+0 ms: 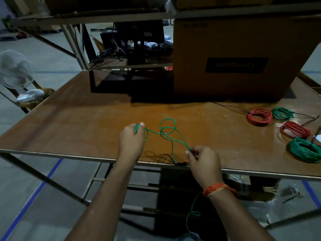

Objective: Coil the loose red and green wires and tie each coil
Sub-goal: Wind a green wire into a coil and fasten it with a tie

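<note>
The left hand (132, 139) is closed around a few small turns of the green wire (167, 131) above the table (78, 122), near its front edge. The right hand (203, 162) pinches the same wire at that edge; loose loops hang between the hands. Four finished coils, two red (259, 117) and two green (304, 150), lie near the right edge.

Your brown table (78, 122) carries a cardboard box (234, 58) at its far edge and four wire coils (260, 117) near its right edge.
</note>
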`<state>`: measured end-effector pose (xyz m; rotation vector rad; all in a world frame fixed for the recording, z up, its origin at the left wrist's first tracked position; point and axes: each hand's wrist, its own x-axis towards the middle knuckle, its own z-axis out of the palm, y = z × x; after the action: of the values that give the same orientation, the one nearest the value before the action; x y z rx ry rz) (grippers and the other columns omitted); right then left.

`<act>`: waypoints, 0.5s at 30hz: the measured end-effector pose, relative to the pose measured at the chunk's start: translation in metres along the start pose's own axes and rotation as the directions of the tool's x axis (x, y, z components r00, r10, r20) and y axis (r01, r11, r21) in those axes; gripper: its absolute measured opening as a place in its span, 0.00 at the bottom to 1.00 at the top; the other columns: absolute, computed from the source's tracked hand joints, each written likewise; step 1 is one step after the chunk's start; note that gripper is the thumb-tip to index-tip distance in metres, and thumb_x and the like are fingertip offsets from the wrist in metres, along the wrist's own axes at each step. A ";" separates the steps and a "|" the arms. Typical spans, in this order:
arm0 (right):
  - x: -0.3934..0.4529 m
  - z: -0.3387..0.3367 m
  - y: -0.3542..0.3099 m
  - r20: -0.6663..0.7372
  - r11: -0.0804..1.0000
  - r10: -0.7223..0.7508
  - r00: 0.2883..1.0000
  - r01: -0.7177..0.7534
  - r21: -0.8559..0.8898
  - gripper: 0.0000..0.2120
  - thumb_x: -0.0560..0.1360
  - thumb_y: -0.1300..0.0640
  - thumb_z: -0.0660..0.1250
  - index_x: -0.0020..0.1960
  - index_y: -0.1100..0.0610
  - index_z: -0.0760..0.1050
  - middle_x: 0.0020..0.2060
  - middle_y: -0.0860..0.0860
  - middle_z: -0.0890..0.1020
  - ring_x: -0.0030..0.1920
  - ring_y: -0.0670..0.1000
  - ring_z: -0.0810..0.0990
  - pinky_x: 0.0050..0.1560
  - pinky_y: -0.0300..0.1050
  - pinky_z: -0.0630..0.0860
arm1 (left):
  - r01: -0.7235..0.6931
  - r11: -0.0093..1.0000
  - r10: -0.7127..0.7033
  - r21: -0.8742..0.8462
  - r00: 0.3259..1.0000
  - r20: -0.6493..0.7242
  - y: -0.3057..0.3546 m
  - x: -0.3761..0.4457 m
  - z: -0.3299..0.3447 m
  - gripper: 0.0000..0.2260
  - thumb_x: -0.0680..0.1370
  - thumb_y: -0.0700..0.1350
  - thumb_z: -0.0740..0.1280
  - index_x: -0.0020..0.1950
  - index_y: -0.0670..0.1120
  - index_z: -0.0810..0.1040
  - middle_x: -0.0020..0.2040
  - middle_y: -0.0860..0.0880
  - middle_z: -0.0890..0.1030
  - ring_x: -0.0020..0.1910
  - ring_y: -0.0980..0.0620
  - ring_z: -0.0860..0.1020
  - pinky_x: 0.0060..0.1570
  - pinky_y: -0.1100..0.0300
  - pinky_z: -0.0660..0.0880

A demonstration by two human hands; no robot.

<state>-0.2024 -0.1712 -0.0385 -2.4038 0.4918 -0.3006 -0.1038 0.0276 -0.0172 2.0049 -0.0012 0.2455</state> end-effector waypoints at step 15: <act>0.014 -0.013 0.008 0.467 0.954 0.145 0.872 0.003 -0.301 0.11 0.77 0.60 0.65 0.38 0.61 0.80 0.34 0.57 0.86 0.41 0.56 0.86 0.46 0.46 0.81 | 0.077 0.994 -0.088 -0.071 0.983 -0.164 -0.014 0.017 -0.008 0.18 0.81 0.54 0.60 0.33 0.49 0.65 0.30 0.50 0.66 0.31 0.48 0.63 0.35 0.52 0.62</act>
<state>-0.1959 -0.1906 -0.0326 -2.6103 0.4082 0.4399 -0.0873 0.0433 -0.0237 1.9104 0.1782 0.3550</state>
